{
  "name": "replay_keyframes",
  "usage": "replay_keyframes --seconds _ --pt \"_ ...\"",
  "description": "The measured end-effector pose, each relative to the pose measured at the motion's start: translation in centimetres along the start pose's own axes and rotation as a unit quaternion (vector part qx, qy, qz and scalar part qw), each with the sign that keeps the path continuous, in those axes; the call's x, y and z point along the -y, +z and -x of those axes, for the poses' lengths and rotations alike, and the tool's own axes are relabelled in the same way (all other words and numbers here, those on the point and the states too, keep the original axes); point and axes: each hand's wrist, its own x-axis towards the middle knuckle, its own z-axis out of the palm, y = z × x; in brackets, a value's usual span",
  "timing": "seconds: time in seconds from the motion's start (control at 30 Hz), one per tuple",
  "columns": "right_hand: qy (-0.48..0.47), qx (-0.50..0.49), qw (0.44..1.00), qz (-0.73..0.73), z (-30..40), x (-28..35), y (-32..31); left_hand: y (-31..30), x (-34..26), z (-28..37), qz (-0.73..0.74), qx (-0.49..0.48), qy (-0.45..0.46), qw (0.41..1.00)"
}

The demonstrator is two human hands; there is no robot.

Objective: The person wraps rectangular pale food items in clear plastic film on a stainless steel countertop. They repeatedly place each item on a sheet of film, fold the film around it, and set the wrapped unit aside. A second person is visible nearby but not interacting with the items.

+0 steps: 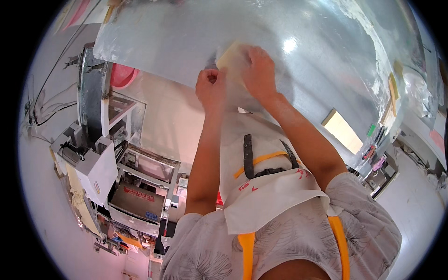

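Note:
Over the near part of a grey metal-topped table [157, 45], both my hands are at a thin pale-yellow sheet [229, 56], blurred by motion. My left hand [211, 87], on the picture's left, has its fingers curled, with thumb and fingertip together at the sheet's lower left edge. My right hand [259, 71] is bent over the sheet's right side, its fingertips pinching it. The sheet's lower part is blurred, and what it is made of cannot be told. A white apron [266, 206] with orange straps hangs below my hands.
A pale-yellow block or stack [343, 131] lies on the table at right, near pens and small tools [371, 150] along the edge. White residue [372, 45] coats the far right rim. At left stand a white machine [96, 168], a metal frame [150, 164] and a pink basin [122, 75].

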Motion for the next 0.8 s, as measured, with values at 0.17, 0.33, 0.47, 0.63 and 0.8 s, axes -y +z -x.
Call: replay_keyframes --seconds 0.17,0.33,0.47,0.63,0.8 --pt "-0.076 0.106 0.991 0.023 4.6 7.7 -1.2 -5.3 -5.6 6.2 0.275 0.101 -0.011 0.956" --pt "-0.263 0.163 0.949 -0.059 9.0 11.6 -4.2 -8.9 -6.7 8.9 0.457 0.196 -0.031 0.867" --pt "-0.102 0.075 0.992 -0.027 5.7 11.2 -8.4 -9.5 -3.9 8.6 0.422 0.256 0.0 0.869" --pt "0.148 0.274 0.941 -0.131 5.7 6.8 -8.5 -6.1 -1.9 9.1 0.356 0.297 -0.013 0.886" --pt "0.213 0.253 0.926 -0.182 6.9 -0.9 -7.4 -1.4 0.8 9.0 0.427 0.283 -0.147 0.846"
